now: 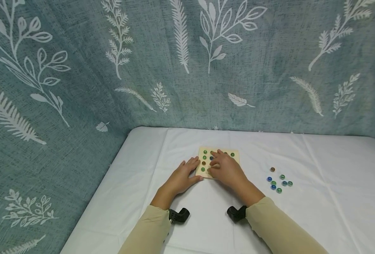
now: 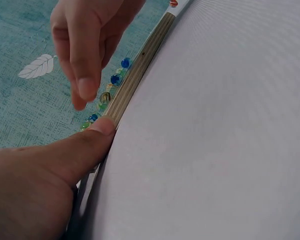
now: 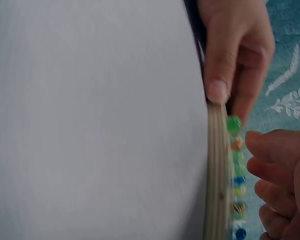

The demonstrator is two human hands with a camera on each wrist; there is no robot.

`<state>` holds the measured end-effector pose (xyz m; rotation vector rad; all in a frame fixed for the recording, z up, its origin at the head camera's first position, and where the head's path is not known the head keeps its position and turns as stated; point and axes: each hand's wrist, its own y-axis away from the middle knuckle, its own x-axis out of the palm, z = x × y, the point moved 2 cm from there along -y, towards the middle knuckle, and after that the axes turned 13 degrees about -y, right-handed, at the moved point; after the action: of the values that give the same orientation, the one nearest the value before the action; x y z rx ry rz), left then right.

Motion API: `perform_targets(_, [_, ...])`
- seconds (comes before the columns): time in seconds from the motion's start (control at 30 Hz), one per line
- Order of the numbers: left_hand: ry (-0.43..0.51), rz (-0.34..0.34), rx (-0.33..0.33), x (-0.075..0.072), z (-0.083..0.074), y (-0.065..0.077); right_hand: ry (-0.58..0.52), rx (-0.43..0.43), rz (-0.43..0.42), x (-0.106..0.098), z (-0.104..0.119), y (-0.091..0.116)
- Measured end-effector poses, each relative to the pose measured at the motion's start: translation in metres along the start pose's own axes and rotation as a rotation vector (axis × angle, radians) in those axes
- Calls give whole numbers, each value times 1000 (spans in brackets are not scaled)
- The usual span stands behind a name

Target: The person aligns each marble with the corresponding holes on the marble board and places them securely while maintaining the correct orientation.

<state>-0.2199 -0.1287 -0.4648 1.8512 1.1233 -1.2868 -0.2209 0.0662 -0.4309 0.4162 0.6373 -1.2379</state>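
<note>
A pale wooden board (image 1: 207,175) lies on the white cloth, with green, blue and brown glass marbles set in rows on it. My left hand (image 1: 182,177) holds the board's near left corner, its thumb (image 2: 104,126) against the near edge and its fingers along the left side. Over the board's middle is my right hand (image 1: 227,170), palm down, fingers loosely bent close above the marbles. No marble shows between its fingertips in either wrist view. This hand hides part of the rows. A green marble (image 3: 234,125) sits near the left thumb.
To the right of the board, several loose marbles lie scattered on the cloth, among them a brown marble (image 1: 272,169) and a blue marble (image 1: 284,183). A teal leaf-patterned curtain (image 1: 187,98) hangs behind and to the left of the table. Black wrist cameras (image 1: 236,214) sit below both hands.
</note>
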Motion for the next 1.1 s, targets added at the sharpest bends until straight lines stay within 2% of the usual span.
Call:
perform_targets(0.3, [14,-26,-23,1,0,0,-47,98,-39,-52,-28,7])
perform_targets(0.7, [16,-26,-38,1,-1,-1,-62,241,-65,-120,-83,35])
perform_targets(0.9, [15,-26,-39,2,0,0,-140,320,-89,-138,-110,49])
perform_targets(1.1, [23,-26,-32,2,0,-1,-162,334,-115,-144,-124,57])
